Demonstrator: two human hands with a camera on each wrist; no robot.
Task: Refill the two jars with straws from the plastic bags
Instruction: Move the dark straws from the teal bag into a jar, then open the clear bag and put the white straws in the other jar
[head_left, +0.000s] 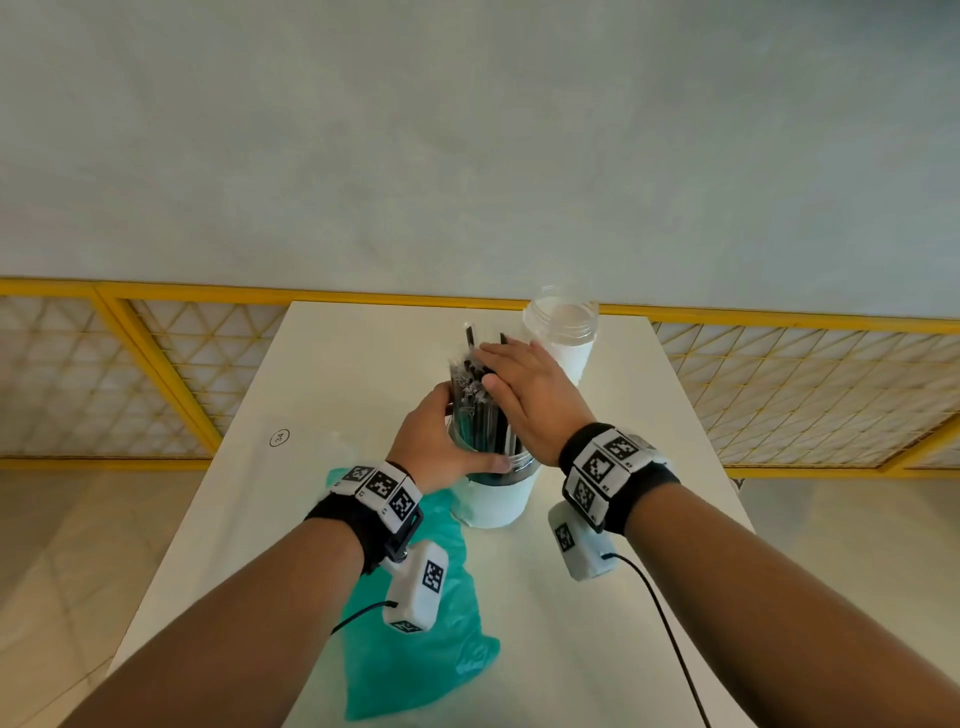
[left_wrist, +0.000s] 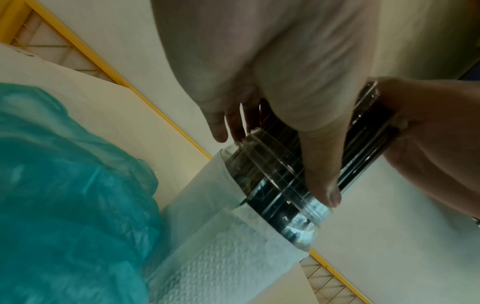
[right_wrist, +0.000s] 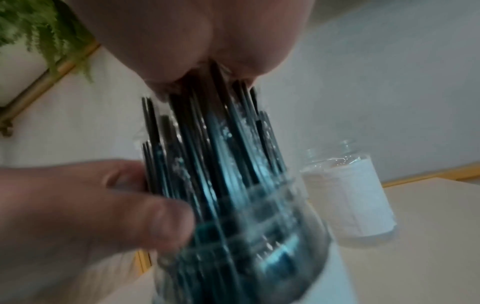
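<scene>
A clear jar (head_left: 496, 499) wrapped in white paper stands mid-table, packed with dark straws (head_left: 475, 400) in clear wrappers that stick up above its rim. My left hand (head_left: 441, 441) curls round the jar's neck and the straw bundle, thumb on the threaded rim (left_wrist: 322, 181). My right hand (head_left: 524, 395) lies flat with straight fingers on the straw tops (right_wrist: 207, 123). A second, empty jar (head_left: 563, 338) with the same white wrap stands behind to the right (right_wrist: 348, 197). A crumpled teal plastic bag (head_left: 415, 623) lies flat at the near left (left_wrist: 64, 185).
The white table (head_left: 597, 597) ends at a far edge close behind the empty jar. Yellow-framed lattice panels (head_left: 805, 395) line the wall beyond. A round sticker (head_left: 280, 437) sits at the left. Wrist-camera cables trail over the near table.
</scene>
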